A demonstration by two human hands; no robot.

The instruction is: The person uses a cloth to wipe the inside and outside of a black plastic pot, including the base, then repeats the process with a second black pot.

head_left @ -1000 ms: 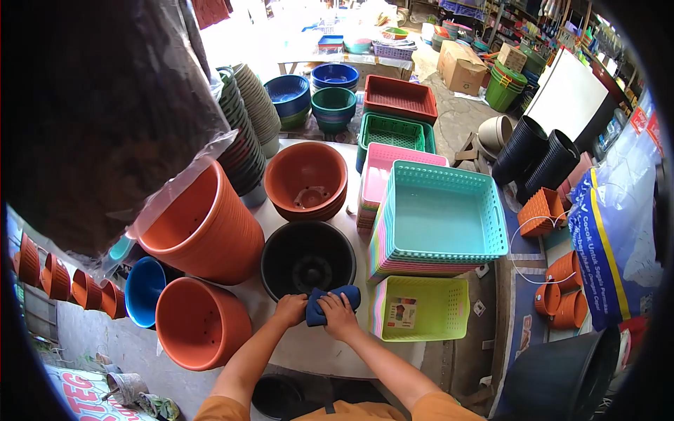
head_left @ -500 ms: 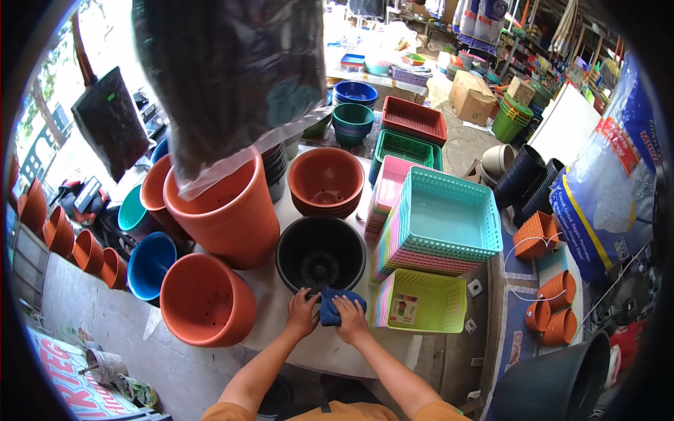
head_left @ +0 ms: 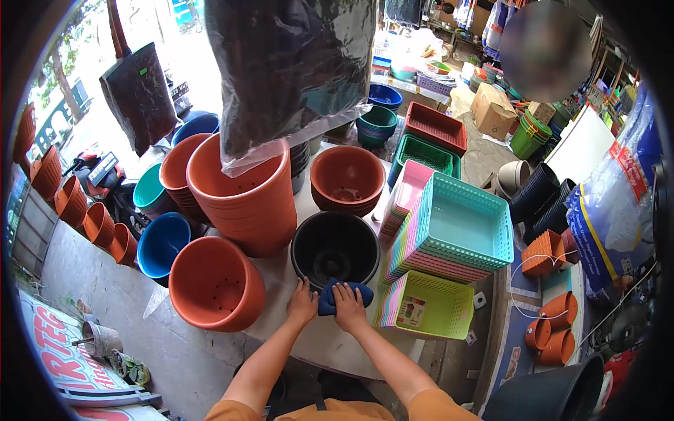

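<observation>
A round black plastic pot (head_left: 335, 247) stands on the pale table in front of me, its hollow inside facing up. My left hand (head_left: 302, 303) is at its near left side, with fingertips against the rim and the thumb toward the cloth. Under my right hand (head_left: 349, 307) is a folded dark blue cloth (head_left: 327, 302), pressed against the near outer side of the pot. The right fingers are bent over the cloth. Behind the black pot sits a stack of reddish-brown pots (head_left: 347, 179).
Large orange pots (head_left: 242, 203) and a single orange pot (head_left: 216, 284) stand at left, beside a blue pot (head_left: 163, 242). Stacked turquoise baskets (head_left: 467, 217) and lime baskets (head_left: 439, 302) are close at right. A plastic-wrapped dark package (head_left: 295, 70) hangs overhead.
The view has shifted, so the scene sits farther right. My left fingers look straighter along the pot's side. The cloth stays under my right hand at the pot's near side.
</observation>
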